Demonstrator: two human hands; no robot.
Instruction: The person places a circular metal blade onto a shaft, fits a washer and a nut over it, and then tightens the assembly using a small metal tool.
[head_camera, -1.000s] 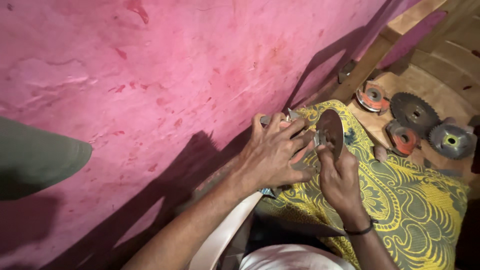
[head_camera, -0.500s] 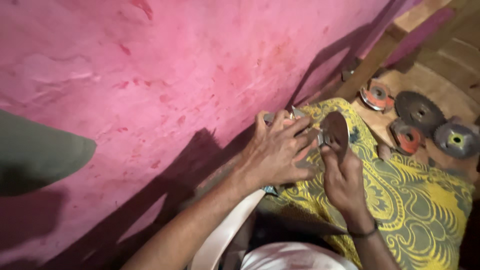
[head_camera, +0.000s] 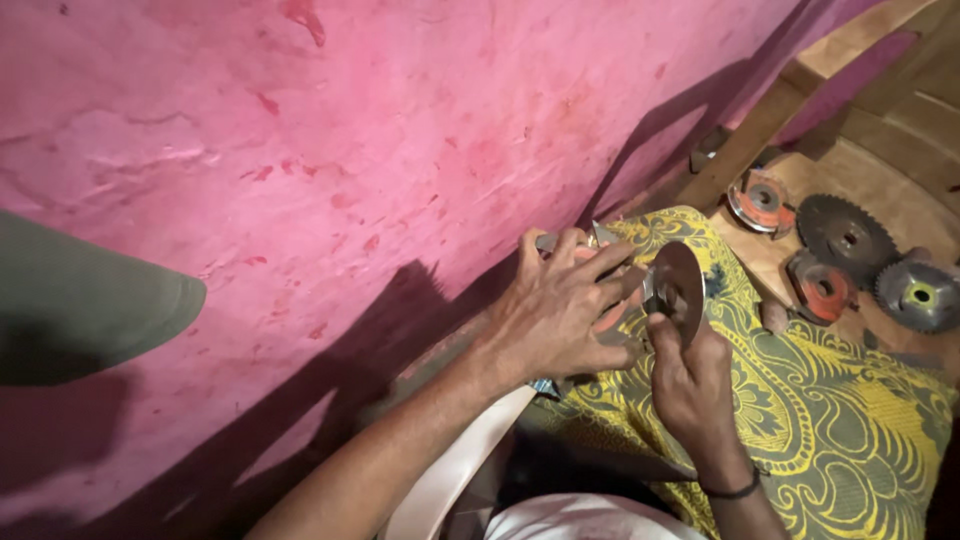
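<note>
1. Round grey metal cutting disc (head_camera: 680, 290) stands nearly on edge above the yellow patterned cloth (head_camera: 830, 450), close to the pink wall (head_camera: 350, 150).
2. Right hand (head_camera: 690, 385) is closed on the disc, pinching its lower edge between thumb and fingers.
3. Left hand (head_camera: 560, 310) is wrapped around a partly hidden tool body (head_camera: 605, 320) just beside the disc; fingers curled tight on it.
4. Toothed dark saw blade (head_camera: 845, 235), two orange-centred discs (head_camera: 760, 203) and a grey wheel with a yellow hub (head_camera: 920, 295) lie on the wooden boards (head_camera: 900, 190), well apart from the hands.
</note>
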